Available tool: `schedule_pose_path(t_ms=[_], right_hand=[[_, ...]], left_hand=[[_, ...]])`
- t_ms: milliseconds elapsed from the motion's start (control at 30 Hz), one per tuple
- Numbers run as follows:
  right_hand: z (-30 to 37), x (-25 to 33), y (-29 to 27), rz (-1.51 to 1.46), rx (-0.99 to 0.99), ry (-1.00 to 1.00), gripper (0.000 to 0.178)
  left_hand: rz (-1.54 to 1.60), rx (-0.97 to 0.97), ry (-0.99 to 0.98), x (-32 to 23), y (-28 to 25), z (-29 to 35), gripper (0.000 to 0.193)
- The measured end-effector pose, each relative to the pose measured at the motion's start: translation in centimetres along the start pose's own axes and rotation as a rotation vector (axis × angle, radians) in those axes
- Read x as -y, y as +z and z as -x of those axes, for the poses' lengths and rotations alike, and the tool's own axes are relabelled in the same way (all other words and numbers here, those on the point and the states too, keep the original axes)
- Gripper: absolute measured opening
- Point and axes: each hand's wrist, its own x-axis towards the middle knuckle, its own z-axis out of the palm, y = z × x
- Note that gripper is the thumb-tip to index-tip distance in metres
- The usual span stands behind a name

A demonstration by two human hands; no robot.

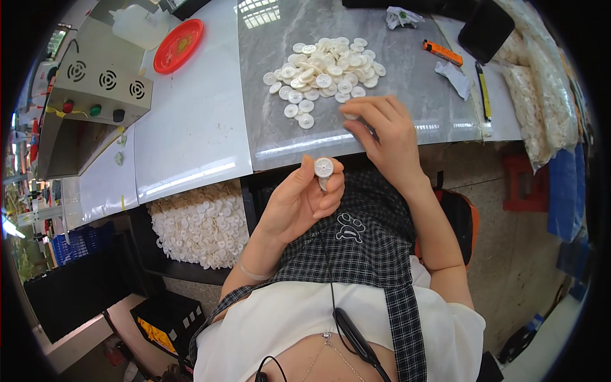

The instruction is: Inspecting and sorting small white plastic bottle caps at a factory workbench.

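My left hand (pixel 299 197) is closed, pinching a white round plastic disc (pixel 324 167) with a small hub between thumb and forefinger. Part of another white piece (pixel 323 184) shows just below it, against the curled fingers. Over the near right side of a pile of similar white discs (pixel 331 67), my right hand (pixel 388 130) is closed at the thumb and fingertips. A small white disc (pixel 351 116) shows between those tips, mostly covered by them. Several loose discs lie at the pile's near edge, one of them (pixel 306 121) closest to me.
A black bin of white discs (pixel 200 226) stands below the table's edge at left. A red plate (pixel 179 46) and a grey metal box with knobs (pixel 102 89) are at left. At right lie an orange tube (pixel 443 53), a yellow cutter (pixel 484 92) and filled plastic bags (pixel 528 108).
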Motion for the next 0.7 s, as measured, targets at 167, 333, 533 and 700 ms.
schedule_pose_path(t_ms=[167,333,533,700], right_hand=[[0.4,0.5,-0.3,-0.177,-0.065,0.071,0.034],[0.5,2.9,-2.5,-0.477,-0.024,0.003,0.041],[0.2,3.1,-3.5,-0.329,0.069,-0.214,0.045],[-1.2,0.6,-1.8,-0.034,-0.04,0.035,0.032]], left_hand=[[-0.046,-0.037,0.011,0.0,0.3,0.0,0.049],[-0.388,-0.258,0.202,0.5,2.8,-0.7,0.044],[-0.327,-0.045,0.097,0.1,0.5,-0.3,0.047],[-0.307,-0.007,0.116,0.3,0.5,-0.1,0.047]])
